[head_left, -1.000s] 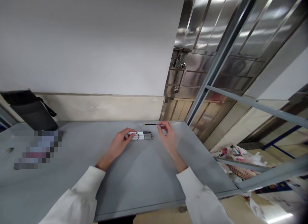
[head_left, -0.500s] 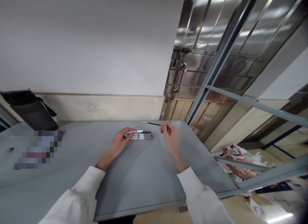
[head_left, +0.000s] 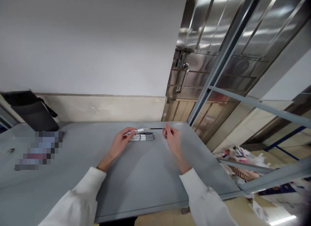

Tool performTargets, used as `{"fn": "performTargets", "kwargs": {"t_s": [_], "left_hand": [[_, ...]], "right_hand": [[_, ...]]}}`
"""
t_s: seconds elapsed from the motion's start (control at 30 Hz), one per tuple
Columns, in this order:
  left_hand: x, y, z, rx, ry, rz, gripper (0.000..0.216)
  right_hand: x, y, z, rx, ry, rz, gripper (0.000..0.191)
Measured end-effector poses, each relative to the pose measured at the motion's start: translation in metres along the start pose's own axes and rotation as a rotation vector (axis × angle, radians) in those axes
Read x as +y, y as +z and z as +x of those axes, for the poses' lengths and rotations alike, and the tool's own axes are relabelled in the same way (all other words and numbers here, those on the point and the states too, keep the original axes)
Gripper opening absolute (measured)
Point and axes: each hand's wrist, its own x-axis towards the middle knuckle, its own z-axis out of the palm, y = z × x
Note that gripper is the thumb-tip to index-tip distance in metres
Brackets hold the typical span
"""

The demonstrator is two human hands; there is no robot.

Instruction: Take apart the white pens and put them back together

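My left hand (head_left: 120, 142) pinches a white pen barrel (head_left: 138, 130) just above the grey table (head_left: 136, 184). My right hand (head_left: 171, 137) pinches the end of a thin black refill (head_left: 155, 128), whose tip meets the open end of the barrel. Both hands are closed. A few white and black pens (head_left: 143, 137) lie side by side on the table directly below the held barrel, between my hands.
A black bag (head_left: 30, 109) leans on the wall at the table's far left, with a blurred item (head_left: 36, 150) in front of it. A steel door with a handle (head_left: 182, 78) and a metal frame stand at the right. Litter (head_left: 240, 159) lies on the floor beyond the table's right edge.
My left hand lifted one pen barrel off the row. My right hand brought the refill down and left until its tip met the barrel.
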Motion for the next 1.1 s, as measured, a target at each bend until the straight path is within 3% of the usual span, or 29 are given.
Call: {"fn": "performTargets", "kwargs": {"t_s": [0.57, 0.83, 1.1], "left_hand": [[-0.002, 0.001, -0.001, -0.016, 0.003, 0.001, 0.038], [0.0, 0.005, -0.004, -0.074, 0.028, 0.076, 0.037], [0.001, 0.005, -0.003, -0.059, 0.006, 0.096, 0.037]], "right_hand": [[-0.005, 0.001, -0.001, 0.009, 0.006, 0.004, 0.062], [-0.01, 0.015, -0.013, -0.229, -0.049, -0.111, 0.058], [-0.004, 0.017, -0.012, -0.294, 0.005, -0.106, 0.055]]}}
